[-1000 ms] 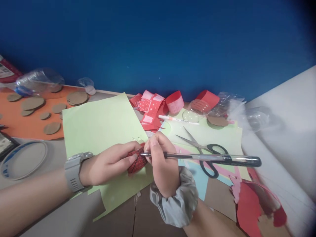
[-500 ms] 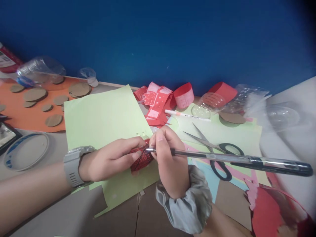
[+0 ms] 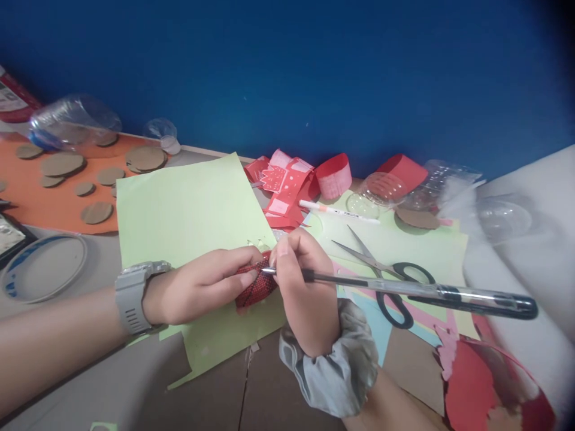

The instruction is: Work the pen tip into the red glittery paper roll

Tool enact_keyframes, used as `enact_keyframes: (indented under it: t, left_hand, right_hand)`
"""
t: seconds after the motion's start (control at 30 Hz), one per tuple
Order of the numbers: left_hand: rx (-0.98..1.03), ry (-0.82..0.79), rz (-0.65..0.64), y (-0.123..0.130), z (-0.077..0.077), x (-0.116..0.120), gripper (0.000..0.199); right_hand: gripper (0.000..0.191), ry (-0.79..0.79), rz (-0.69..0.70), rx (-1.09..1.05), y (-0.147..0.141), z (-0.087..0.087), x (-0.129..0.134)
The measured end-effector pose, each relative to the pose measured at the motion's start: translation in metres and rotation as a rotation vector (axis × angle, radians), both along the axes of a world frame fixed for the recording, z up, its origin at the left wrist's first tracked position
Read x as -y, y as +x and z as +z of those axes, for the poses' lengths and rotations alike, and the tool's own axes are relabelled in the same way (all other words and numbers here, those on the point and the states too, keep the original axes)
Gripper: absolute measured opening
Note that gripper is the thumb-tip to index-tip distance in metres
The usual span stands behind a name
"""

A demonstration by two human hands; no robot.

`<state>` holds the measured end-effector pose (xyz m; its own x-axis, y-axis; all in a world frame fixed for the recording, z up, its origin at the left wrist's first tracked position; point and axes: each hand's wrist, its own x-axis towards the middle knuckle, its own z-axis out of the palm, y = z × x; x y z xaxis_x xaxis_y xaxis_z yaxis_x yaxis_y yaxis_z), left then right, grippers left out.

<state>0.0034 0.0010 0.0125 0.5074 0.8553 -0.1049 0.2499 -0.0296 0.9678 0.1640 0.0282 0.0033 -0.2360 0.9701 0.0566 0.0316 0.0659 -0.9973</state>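
Note:
My left hand [image 3: 202, 284], with a grey watch at its wrist, pinches a small red piece with a dark mesh pattern [image 3: 255, 288] over the pale green paper [image 3: 188, 209]. My right hand [image 3: 305, 287], a grey scrunchie at its wrist, is closed on a clear-barrelled pen [image 3: 404, 288]. The pen's metal tip lies at the upper part of the red piece, close to my left fingertips. Its black end points right, above the scissors [image 3: 381, 266]. Partly hidden behind my fingers is a small clear item on the green paper.
Cardboard discs [image 3: 63, 164] lie on orange paper [image 3: 49, 206] at left, near a clear plastic bottle [image 3: 76, 123] and a tape ring [image 3: 83, 269]. Red paper pieces [image 3: 287, 185], a white marker [image 3: 339, 211] and clear plastic stand along the blue wall [image 3: 287, 72].
The pen has shifted slightly left with my right hand, its far end most of all. The view has turned a little. Both hands keep their holds.

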Motion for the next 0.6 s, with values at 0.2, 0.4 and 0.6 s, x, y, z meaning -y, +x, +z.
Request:
enact_keyframes:
  t: [0.2,0.4,0.6]
  left_hand:
    - [-0.074,0.04,-0.04,-0.0027,0.0009,-0.0012,0.02]
    - [-0.091,0.045,-0.033,-0.0039,-0.0013,-0.0011,0.02]
    - [-0.078,0.044,-0.046,-0.003,0.001,-0.0016,0.016]
  right_hand:
    - [0.028,0.011,0.006,0.01,-0.0007,0.0003,-0.0002]
    - [0.028,-0.012,0.015,0.028,0.0008,0.0019,-0.0014]
    - [0.029,0.002,0.023,0.049,0.0017,0.0002,-0.0009]
